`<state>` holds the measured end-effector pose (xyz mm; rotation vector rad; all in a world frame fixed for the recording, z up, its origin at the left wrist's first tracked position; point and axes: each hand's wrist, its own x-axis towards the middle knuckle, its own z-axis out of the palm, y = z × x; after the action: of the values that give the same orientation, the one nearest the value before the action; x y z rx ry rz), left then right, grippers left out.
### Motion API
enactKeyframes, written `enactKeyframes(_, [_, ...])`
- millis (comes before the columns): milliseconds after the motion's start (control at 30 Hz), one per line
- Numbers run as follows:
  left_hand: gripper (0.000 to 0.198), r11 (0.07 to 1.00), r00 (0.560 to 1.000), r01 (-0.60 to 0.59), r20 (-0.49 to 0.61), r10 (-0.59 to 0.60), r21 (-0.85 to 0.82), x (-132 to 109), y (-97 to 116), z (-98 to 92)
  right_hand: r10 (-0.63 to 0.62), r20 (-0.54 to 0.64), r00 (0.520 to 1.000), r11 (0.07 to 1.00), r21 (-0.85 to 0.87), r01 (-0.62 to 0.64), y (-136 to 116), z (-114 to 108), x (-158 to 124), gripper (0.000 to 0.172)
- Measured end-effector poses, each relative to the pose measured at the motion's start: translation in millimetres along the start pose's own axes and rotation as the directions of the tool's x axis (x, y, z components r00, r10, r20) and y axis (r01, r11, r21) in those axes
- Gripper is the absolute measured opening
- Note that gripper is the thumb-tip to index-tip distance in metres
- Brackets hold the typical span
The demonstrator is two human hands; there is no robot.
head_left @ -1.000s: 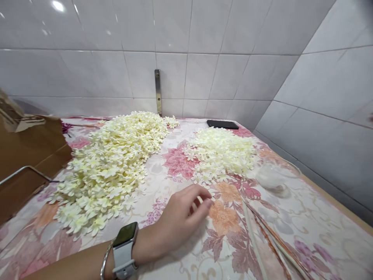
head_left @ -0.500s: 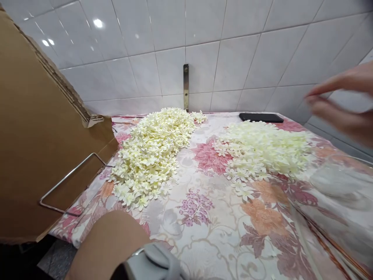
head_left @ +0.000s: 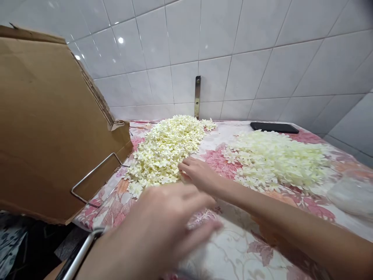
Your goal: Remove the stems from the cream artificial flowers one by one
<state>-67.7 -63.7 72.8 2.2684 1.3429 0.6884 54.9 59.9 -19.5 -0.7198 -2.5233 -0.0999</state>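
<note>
A tall heap of small pale-yellow flowers lies left of centre on the floral tablecloth. At the heap's right edge is my right hand, its fingers bent and pressed together; whatever is between them is hidden. In the foreground my left hand is raised over the cloth, blurred, with thumb and fingers apart and nothing visible in it. A looser spread of white-green flowers lies on the right, beyond my right forearm.
Along the left side stands a large cardboard sheet, with a bent metal wire frame by it. A black phone lies near the tiled wall. Clear plastic is at the right edge. A metal bracket is on the wall.
My right hand has come from the upper right down to the left heap. My left hand has come into view in the foreground, where the forearm and wristwatch were. The view has shifted slightly.
</note>
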Motion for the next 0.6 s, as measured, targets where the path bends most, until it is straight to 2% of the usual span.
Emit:
enactKeyframes(67, [0.019, 0.994, 0.995, 0.094, -0.049, -0.092, 0.047, 18, -10, -2.6, 0.013, -0.044, 0.999, 1.0, 0.005, -0.013, 6, -8, -7, 0.021])
enactKeyframes(100, [0.021, 0.986, 0.984, 0.164, -0.069, -0.163, 0.015, 26, -18, 0.7, 0.019, -0.075, 0.997, 1.0, 0.009, -0.019, 9, -14, -13, 0.021])
enactKeyframes(133, [0.022, 0.971, 0.971, 0.225, -0.066, -0.231, -0.08, 34, -26, 6.6, 0.026, -0.111, 0.993, 1.0, 0.014, -0.025, 12, -20, -20, 0.021])
enactKeyframes(167, [0.024, 0.927, 0.953, 0.288, -0.019, -0.301, -0.238, 41, -33, 14.8, 0.033, -0.151, 0.988, 0.999, 0.017, -0.031, 15, -27, -30, 0.02])
enactKeyframes(200, [0.026, 0.833, 0.932, 0.354, 0.083, -0.353, -0.426, 49, -38, 24.7, 0.038, -0.19, 0.981, 0.999, 0.021, -0.035, 18, -34, -40, 0.02])
enactKeyframes(267, [0.027, 0.532, 0.89, 0.441, 0.277, -0.362, -0.723, 63, -44, 47.1, 0.037, -0.252, 0.967, 0.999, 0.023, -0.032, 21, -46, -63, 0.021])
enactKeyframes(300, [0.025, 0.388, 0.882, 0.454, 0.342, -0.325, -0.802, 69, -43, 58.4, 0.034, -0.269, 0.963, 0.999, 0.02, -0.03, 22, -49, -74, 0.021])
enactKeyframes(333, [0.022, 0.323, 0.873, 0.471, 0.382, -0.303, -0.821, 75, -42, 69.1, 0.03, -0.277, 0.961, 1.0, 0.013, -0.027, 23, -52, -84, 0.02])
enactKeyframes(400, [0.015, 0.268, 0.867, 0.484, 0.414, -0.277, -0.833, 83, -37, 86.7, 0.031, -0.272, 0.962, 0.999, -0.006, -0.034, 22, -52, -100, 0.021])
enactKeyframes(467, [0.007, 0.264, 0.87, 0.478, 0.409, -0.276, -0.838, 87, -32, 97.9, 0.045, -0.245, 0.969, 0.998, -0.028, -0.053, 22, -49, -109, 0.021])
enactKeyframes(533, [0.004, 0.264, 0.877, 0.459, 0.384, -0.29, -0.848, 88, -30, 103.2, 0.067, -0.192, 0.979, 0.996, -0.046, -0.077, 23, -51, -112, 0.016])
enactKeyframes(600, [0.009, 0.272, 0.876, 0.441, 0.345, -0.336, -0.855, 87, -31, 104.4, 0.132, -0.14, 0.981, 0.987, -0.067, -0.143, 29, -65, -113, 0.006])
